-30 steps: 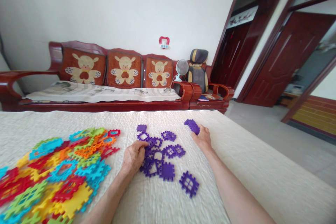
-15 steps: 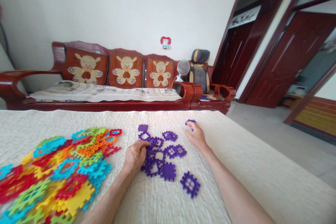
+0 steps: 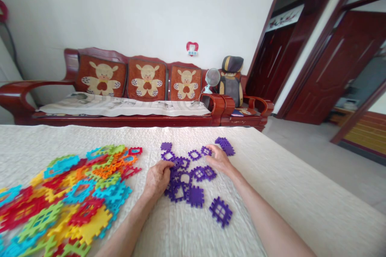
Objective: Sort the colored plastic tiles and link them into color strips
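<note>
My left hand [image 3: 158, 174] rests against the left side of a heap of purple interlocking tiles [image 3: 181, 178], fingers curled together; what they hold, if anything, is hidden. My right hand [image 3: 219, 159] pinches the edge of a small purple window tile [image 3: 206, 151] just above or on the cloth. To its left lies a purple frame tile [image 3: 194, 155], and below it a pair of purple window tiles [image 3: 204, 173]. A few overlapping purple tiles [image 3: 224, 146] sit beyond the hand to the right. A larger purple window tile [image 3: 221, 211] lies nearer to me.
A wide spread of red, yellow, blue, green and orange tiles [image 3: 75, 196] covers the left part of the cloth-covered table [image 3: 289, 192]. Behind the table stand a wooden sofa [image 3: 144, 120] with bear cushions, a small fan [image 3: 212, 77] and a chair with a massage pad [image 3: 231, 84].
My right hand has come left and nearer from the far purple tiles, leaving them in view. It now pinches a small window tile. My left hand stays at the heap.
</note>
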Demonstrator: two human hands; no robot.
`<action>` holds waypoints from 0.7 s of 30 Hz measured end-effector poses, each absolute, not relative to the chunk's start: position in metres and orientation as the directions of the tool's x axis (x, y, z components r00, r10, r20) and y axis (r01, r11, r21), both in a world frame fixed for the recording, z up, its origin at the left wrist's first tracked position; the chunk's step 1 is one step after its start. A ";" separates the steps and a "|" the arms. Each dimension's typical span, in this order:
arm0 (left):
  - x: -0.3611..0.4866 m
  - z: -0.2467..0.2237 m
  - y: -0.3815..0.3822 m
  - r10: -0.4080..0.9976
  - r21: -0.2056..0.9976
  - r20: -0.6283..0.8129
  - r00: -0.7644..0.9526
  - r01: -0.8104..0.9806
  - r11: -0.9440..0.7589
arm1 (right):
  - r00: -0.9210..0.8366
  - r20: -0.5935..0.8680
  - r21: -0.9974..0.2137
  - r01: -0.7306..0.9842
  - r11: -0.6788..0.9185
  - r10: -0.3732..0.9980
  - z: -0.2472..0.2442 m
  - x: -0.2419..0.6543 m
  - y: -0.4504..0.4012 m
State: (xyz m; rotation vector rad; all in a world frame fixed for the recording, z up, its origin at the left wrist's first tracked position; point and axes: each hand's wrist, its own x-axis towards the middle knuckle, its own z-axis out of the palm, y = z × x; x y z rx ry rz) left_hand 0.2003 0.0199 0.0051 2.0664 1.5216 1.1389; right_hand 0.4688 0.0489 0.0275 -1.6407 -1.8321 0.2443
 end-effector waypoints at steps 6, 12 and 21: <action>0.201 0.005 0.020 0.909 0.665 0.404 0.101 0.650 -0.368 | -0.097 0.281 -0.421 0.882 0.214 0.955 0.031 0.486 0.044; 0.200 0.001 0.022 0.901 0.661 0.423 0.100 0.646 -0.382 | 0.103 0.286 -0.378 0.926 0.013 0.953 0.028 0.479 0.044; 0.200 0.001 0.022 0.897 0.655 0.430 0.102 0.649 -0.387 | 0.194 0.301 -0.297 0.950 -0.101 0.934 0.020 0.474 0.048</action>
